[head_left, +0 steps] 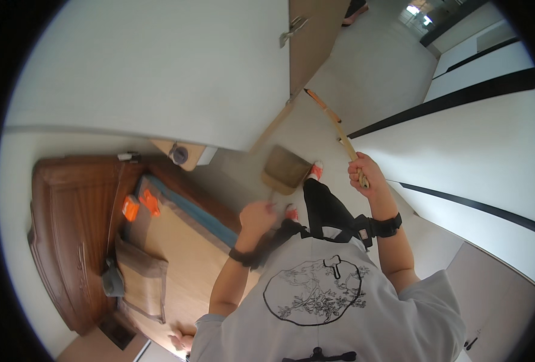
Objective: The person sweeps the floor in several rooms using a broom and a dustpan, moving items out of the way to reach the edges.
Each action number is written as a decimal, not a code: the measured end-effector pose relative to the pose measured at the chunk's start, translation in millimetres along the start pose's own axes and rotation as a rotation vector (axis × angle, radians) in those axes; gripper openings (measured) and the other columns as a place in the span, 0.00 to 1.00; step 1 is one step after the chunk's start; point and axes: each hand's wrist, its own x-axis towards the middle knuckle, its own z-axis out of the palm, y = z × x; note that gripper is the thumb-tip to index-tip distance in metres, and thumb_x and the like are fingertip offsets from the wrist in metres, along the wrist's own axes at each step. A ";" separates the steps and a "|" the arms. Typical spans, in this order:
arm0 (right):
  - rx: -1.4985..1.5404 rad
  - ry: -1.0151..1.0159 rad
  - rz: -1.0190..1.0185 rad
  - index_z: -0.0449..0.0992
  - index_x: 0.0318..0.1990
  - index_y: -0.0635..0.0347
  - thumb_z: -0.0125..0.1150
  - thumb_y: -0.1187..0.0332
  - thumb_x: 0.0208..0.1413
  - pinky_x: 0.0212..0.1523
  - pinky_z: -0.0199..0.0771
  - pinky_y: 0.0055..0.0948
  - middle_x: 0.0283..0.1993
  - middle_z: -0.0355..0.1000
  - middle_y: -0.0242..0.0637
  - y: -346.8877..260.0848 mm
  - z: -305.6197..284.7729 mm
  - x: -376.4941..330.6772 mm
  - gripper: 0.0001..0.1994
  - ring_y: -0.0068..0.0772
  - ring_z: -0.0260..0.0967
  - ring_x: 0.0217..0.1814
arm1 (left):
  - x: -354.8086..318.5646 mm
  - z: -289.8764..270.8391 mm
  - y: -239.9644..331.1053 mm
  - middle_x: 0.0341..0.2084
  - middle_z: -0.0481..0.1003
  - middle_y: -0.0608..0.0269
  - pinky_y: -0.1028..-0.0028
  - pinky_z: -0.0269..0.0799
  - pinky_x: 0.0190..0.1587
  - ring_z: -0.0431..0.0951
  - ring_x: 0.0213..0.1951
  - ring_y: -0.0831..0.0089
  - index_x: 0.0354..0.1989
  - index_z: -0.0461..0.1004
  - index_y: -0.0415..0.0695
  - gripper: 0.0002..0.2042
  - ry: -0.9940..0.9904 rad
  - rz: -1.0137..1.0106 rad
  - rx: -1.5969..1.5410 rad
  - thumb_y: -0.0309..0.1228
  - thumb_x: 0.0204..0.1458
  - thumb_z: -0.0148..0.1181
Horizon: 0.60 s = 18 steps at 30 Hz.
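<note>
My left hand (258, 217), somewhat blurred, is closed around the thin handle of a brown dustpan (284, 170). The pan hangs over or rests on the floor in front of my feet; which of the two I cannot tell. In my right hand (364, 174) is the pale yellow stick of a broom (347, 142), gripped near its upper end. It slants forward and left, and its far part is narrow and orange with a dark tip, close to the edge of the door.
A bed (189, 241) with a wooden headboard (74, 235) stands on the left, orange items (139, 207) on it. Ahead is a door (310, 48) with a metal handle. White cabinets (460, 139) line the right. Another person's foot (355, 15) shows beyond the doorway.
</note>
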 end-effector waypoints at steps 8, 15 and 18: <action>0.033 -0.030 -0.036 0.56 0.32 0.57 0.48 0.78 0.38 0.08 0.48 0.19 0.13 0.55 0.31 -13.8 -3.6 10.3 0.12 0.22 0.52 0.09 | 28.5 23.2 24.7 0.18 0.71 0.58 0.66 0.67 0.27 0.71 0.24 0.58 0.24 0.73 0.47 0.09 0.015 0.192 0.001 0.36 0.34 0.52; 0.060 -0.028 -0.070 0.57 0.22 0.57 0.49 0.75 0.38 0.10 0.49 0.23 0.14 0.57 0.34 4.1 -9.4 24.6 0.07 0.26 0.54 0.12 | 54.6 54.9 54.8 0.18 0.71 0.60 0.66 0.66 0.26 0.71 0.25 0.59 0.22 0.72 0.47 0.10 -0.010 0.150 -0.058 0.39 0.37 0.51; 0.176 -0.084 -0.171 0.59 0.20 0.58 0.48 0.74 0.38 0.13 0.52 0.24 0.14 0.58 0.34 0.8 -13.4 27.1 0.04 0.26 0.55 0.15 | 55.8 53.1 75.1 0.20 0.72 0.60 0.67 0.67 0.28 0.72 0.26 0.60 0.24 0.73 0.49 0.10 0.000 0.172 -0.079 0.40 0.37 0.52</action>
